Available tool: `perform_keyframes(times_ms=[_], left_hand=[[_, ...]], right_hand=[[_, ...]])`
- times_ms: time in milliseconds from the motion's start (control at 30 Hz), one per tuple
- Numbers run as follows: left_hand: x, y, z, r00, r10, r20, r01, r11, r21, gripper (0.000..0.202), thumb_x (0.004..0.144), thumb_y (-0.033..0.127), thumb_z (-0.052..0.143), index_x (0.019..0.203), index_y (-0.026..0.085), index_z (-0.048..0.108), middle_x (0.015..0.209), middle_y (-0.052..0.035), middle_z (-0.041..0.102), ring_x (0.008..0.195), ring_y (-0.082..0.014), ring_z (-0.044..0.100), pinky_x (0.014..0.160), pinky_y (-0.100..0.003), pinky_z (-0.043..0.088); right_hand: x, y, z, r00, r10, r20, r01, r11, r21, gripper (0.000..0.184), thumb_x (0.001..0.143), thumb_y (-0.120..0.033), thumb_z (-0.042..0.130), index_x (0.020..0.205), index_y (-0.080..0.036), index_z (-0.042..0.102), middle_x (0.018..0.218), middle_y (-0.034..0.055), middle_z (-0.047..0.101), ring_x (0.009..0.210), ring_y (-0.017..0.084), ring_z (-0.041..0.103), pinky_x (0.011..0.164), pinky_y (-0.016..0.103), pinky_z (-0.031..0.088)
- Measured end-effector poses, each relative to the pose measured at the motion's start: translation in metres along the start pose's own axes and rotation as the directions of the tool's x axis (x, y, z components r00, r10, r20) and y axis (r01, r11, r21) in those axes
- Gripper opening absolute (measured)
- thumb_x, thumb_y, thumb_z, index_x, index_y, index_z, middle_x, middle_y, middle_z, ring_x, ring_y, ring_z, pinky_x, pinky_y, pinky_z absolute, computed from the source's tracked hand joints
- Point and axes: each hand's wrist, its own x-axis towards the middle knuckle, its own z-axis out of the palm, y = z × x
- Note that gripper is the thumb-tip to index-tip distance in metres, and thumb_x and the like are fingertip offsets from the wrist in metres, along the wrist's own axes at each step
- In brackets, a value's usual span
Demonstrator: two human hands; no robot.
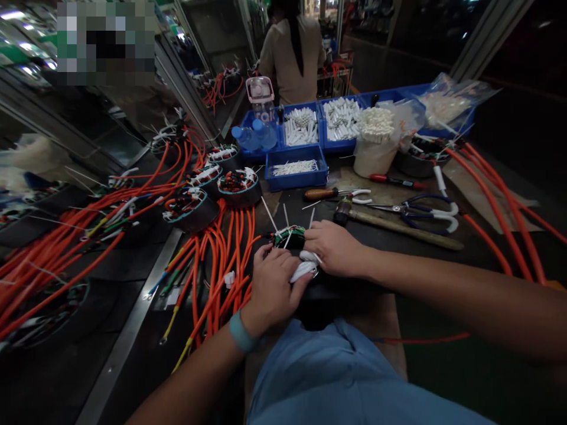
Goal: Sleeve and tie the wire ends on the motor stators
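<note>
Both of my hands rest on a round motor stator (290, 237) with dark windings, white sleeves and thin white ties sticking up, held at the table's near edge above my lap. My left hand (272, 289), with a teal wristband, curls round its near side and pinches a white sleeve (303, 270). My right hand (334, 248) lies closed over the stator's right side, fingers pressed on the white sleeving. Orange cables (221, 260) trail from the stator to the left.
Several more stators (239, 186) with orange leads lie at left. Blue bins (301, 127) of white tubes, water bottles (254, 137), a hammer (390, 223), scissors (420, 209) and pliers (339, 193) sit beyond. A person (292, 50) stands at the back.
</note>
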Motion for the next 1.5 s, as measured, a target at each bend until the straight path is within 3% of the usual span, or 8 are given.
perform_keyframes(times_ms=[300,433,667,933,1100,1200,1333,1500], left_hand=[[0.0,-0.011,-0.018,0.98,0.114,0.166,-0.089,0.985,-0.149,0.021,0.088,0.024,0.046,0.104,0.022,0.059,0.096,-0.0028,0.067,0.091,-0.0203,0.059,0.101,-0.05,0.026],[-0.001,-0.011,-0.001,0.993,0.091,-0.073,-0.099,0.988,-0.117,0.036,0.086,0.022,0.049,0.121,0.017,0.048,0.106,-0.0076,0.067,0.095,-0.0223,0.06,0.1,-0.048,0.031],[0.005,-0.002,0.015,0.976,0.119,-0.184,-0.135,0.988,-0.075,0.034,0.087,0.018,0.046,0.121,0.018,0.046,0.104,-0.0066,0.067,0.091,-0.0208,0.062,0.098,-0.046,0.033],[-0.004,-0.003,0.001,0.995,0.063,-0.074,-0.073,0.987,-0.142,0.051,0.084,0.016,0.05,0.132,0.015,0.034,0.121,-0.0118,0.057,0.113,-0.0238,0.051,0.107,-0.049,0.028],[-0.005,-0.001,0.001,0.999,-0.001,-0.036,-0.004,0.987,-0.159,0.051,0.083,0.019,0.054,0.13,0.016,0.036,0.11,-0.009,0.061,0.103,-0.0223,0.055,0.108,-0.051,0.027],[-0.006,-0.002,-0.001,0.999,-0.021,-0.039,0.015,0.99,-0.138,0.049,0.083,0.02,0.055,0.129,0.018,0.038,0.115,-0.0088,0.059,0.108,-0.0232,0.053,0.109,-0.052,0.022],[-0.008,-0.004,-0.002,0.999,-0.033,-0.022,0.027,0.974,-0.226,0.053,0.082,0.019,0.057,0.131,0.019,0.036,0.108,-0.0065,0.059,0.104,-0.0208,0.054,0.109,-0.05,0.023],[-0.008,-0.003,0.002,0.997,-0.059,-0.057,0.044,0.969,-0.241,0.049,0.081,0.017,0.057,0.127,0.021,0.04,0.101,-0.0037,0.059,0.097,-0.0189,0.055,0.108,-0.048,0.024]], right_hand=[[0.006,-0.006,0.003,0.999,0.027,-0.019,-0.027,1.0,0.013,0.018,0.084,-0.017,0.052,0.075,-0.014,0.067,0.08,0.0088,0.062,0.081,0.02,0.05,0.066,0.031,0.032],[-0.01,0.025,0.005,0.964,0.2,-0.173,-0.146,0.948,0.281,0.015,0.083,-0.023,0.058,0.091,-0.019,0.069,0.086,0.0033,0.065,0.077,0.014,0.056,0.068,0.024,0.04],[-0.013,0.178,-0.057,0.454,0.687,-0.567,-0.633,0.697,0.336,0.035,0.079,-0.011,0.045,0.111,-0.007,0.059,0.103,0.0158,0.062,0.094,0.026,0.057,0.081,0.038,0.042],[-0.008,0.23,-0.071,0.418,0.664,-0.621,-0.714,0.662,0.227,0.026,0.076,-0.014,0.054,0.096,-0.009,0.069,0.098,0.0139,0.066,0.092,0.024,0.057,0.079,0.036,0.04],[-0.014,0.209,-0.086,0.298,0.599,-0.743,-0.606,0.72,0.338,0.029,0.087,-0.016,0.042,0.106,-0.001,0.059,0.109,0.0207,0.061,0.087,0.014,0.06,0.075,0.029,0.043],[-0.037,0.14,-0.075,0.37,0.433,-0.822,-0.226,0.9,0.373,0.025,0.09,-0.015,0.04,0.113,-0.009,0.049,0.098,0.0132,0.065,0.076,0.01,0.064,0.069,0.026,0.048],[-0.101,0.018,-0.019,0.769,0.133,-0.625,0.094,0.944,0.316,0.017,0.085,-0.013,0.051,0.098,-0.022,0.056,0.1,0.007,0.069,0.096,0.017,0.066,0.082,0.027,0.053],[-0.162,-0.063,0.05,0.843,0.043,-0.536,0.219,0.883,0.416,0.033,0.092,-0.019,0.039,0.125,-0.023,0.045,0.111,0.008,0.068,0.108,0.019,0.062,0.087,0.032,0.054]])
